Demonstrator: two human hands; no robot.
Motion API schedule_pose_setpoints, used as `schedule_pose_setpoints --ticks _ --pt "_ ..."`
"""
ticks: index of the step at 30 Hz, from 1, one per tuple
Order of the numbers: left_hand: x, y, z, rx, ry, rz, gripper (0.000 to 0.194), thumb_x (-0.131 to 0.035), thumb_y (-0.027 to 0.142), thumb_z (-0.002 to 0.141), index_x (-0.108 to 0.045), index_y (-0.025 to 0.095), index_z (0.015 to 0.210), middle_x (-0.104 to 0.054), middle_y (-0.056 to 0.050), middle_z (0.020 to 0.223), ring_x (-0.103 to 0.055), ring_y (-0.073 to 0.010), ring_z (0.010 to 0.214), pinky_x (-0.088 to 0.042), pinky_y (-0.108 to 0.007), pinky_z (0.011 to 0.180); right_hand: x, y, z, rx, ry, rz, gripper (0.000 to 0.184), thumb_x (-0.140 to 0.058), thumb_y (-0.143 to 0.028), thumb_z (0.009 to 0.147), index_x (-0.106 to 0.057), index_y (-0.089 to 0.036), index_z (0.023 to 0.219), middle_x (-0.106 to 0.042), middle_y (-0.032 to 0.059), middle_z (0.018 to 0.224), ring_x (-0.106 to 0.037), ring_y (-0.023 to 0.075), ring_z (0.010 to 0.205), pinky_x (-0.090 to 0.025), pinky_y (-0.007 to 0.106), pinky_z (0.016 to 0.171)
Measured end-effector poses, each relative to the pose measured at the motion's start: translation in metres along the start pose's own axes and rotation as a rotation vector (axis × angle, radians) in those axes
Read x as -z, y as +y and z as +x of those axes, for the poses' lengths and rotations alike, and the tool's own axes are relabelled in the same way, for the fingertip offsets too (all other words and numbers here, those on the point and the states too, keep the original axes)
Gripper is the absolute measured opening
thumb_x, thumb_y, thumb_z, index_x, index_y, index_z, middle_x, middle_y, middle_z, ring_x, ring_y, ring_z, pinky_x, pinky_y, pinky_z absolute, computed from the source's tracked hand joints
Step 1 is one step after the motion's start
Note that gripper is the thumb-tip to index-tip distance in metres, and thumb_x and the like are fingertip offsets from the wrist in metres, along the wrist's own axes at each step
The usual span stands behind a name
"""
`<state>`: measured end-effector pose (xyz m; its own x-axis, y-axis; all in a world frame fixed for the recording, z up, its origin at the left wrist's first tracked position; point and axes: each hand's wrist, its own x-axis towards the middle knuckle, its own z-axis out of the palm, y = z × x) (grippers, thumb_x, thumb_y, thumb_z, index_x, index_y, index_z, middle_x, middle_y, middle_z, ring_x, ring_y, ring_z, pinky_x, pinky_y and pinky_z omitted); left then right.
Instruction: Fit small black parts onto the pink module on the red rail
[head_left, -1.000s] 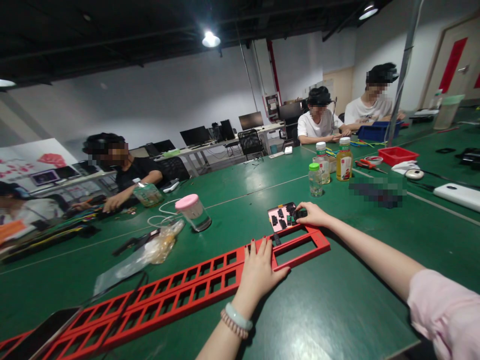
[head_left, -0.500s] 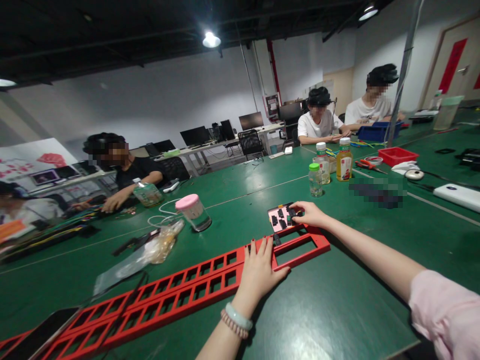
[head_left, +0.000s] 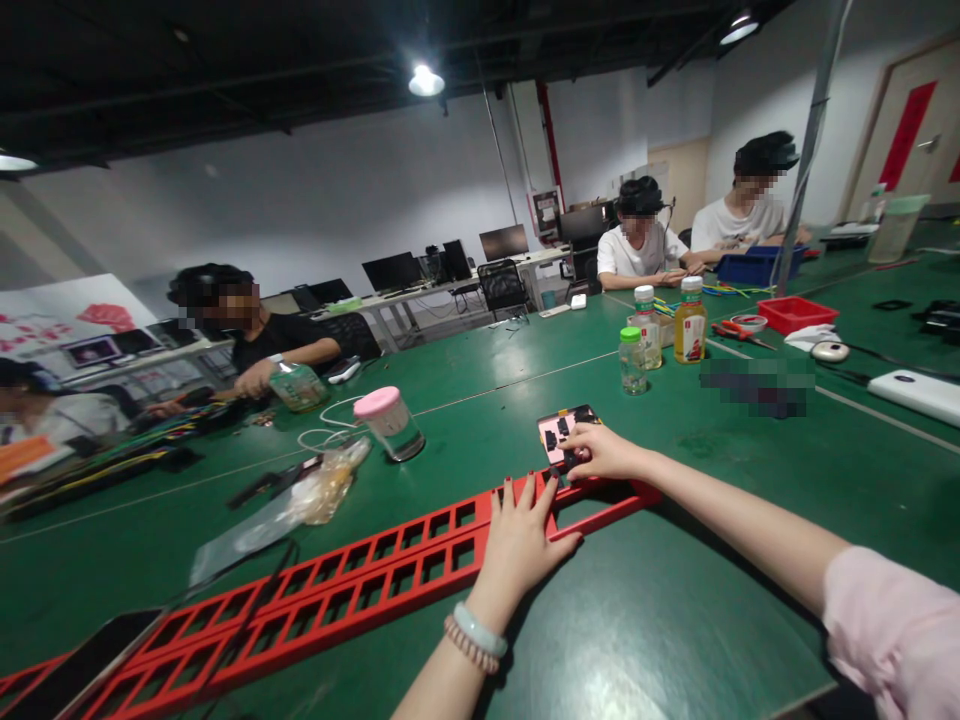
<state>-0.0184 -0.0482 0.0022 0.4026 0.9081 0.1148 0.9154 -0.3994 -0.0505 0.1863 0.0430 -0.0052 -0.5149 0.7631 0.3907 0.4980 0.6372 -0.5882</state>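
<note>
A long red slotted frame (head_left: 360, 580) lies slantwise across the green table (head_left: 675, 620). My left hand (head_left: 521, 540) rests flat on the frame with its fingers spread, holding nothing. My right hand (head_left: 600, 452) reaches over the frame's far end to a small pink tray (head_left: 551, 430) of several black parts. Its fingers are curled and pinched on something small and dark at the tray's near edge. I cannot make out what they hold.
A pink-lidded clear jar (head_left: 390, 424) and a crumpled plastic bag (head_left: 300, 500) sit left of the tray. Three bottles (head_left: 660, 325) stand behind it. A red bin (head_left: 796, 312) and white devices lie at the right. Other people work across the table.
My right hand has drawn back from the tray's far right side to its near edge, close to the frame. The left hand stays flat on the frame. The view has shifted slightly.
</note>
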Motion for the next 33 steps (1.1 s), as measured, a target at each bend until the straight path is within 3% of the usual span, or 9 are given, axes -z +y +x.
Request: schedule_pose_setpoints --ticks 6,12,33 --pt "0.003 0.002 -0.001 0.012 -0.024 0.023 0.08 -0.05 0.067 0.075 -0.033 0.026 0.141 -0.038 -0.012 0.142 -0.025 -0.0444 0.131 -0.019 -0.061 0.103 -0.006 -0.006 -0.002 -0.001 -0.034 -0.069 0.046 -0.076 -0.024 0.062 -0.064 -0.013 0.106 -0.059 0.0079 0.093 -0.053 0.0187 0.084 -0.044 0.029 0.073" --pt "0.003 0.002 -0.001 0.009 -0.025 0.032 0.08 -0.049 0.067 0.075 -0.033 0.026 0.141 -0.037 -0.013 0.143 -0.025 -0.045 0.131 -0.02 -0.06 0.104 -0.009 -0.008 -0.004 0.051 -0.046 -0.042 0.042 -0.074 -0.032 0.068 -0.065 -0.013 0.105 -0.058 0.0087 0.096 -0.054 0.0186 0.088 -0.044 0.029 0.079" --pt "0.0 0.001 0.001 0.002 -0.016 0.036 0.08 -0.049 0.067 0.075 -0.033 0.025 0.141 -0.038 -0.013 0.142 -0.026 -0.045 0.13 -0.021 -0.059 0.103 -0.014 -0.006 -0.006 0.092 -0.063 -0.062 0.036 -0.069 -0.031 0.075 -0.066 -0.015 0.107 -0.058 0.0089 0.098 -0.054 0.0197 0.093 -0.043 0.03 0.086"
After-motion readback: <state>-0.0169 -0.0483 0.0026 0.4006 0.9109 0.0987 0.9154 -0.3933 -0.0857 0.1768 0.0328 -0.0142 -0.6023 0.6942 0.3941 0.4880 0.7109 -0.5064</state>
